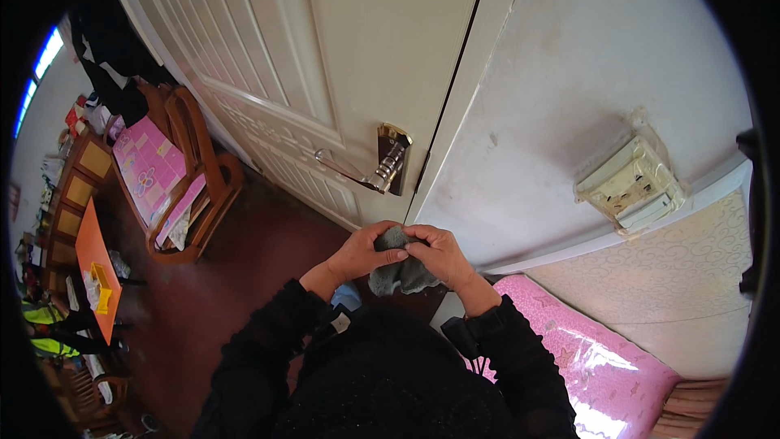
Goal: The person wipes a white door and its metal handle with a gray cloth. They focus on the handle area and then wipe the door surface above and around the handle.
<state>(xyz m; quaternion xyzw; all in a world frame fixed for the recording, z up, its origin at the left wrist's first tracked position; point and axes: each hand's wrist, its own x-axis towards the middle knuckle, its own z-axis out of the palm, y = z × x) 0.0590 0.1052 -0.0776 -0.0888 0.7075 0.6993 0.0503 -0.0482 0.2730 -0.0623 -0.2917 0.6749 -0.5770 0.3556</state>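
Note:
A grey-green cloth hangs bunched between my two hands in front of my body. My left hand pinches it from one side, thumb on top. Opposite, my right hand grips it too, with the fingertips of both hands almost meeting. The lower folds of the cloth dangle below my fingers. Just beyond the hands is a cream panelled door, and its metal lever handle has a dark and gold plate. Neither hand touches the handle.
A yellowed wall switch box is on the white wall at right. Below it stands a surface with a shiny pink cover. At left are a wooden chair with a pink cushion, an orange table, and a person in a high-visibility vest.

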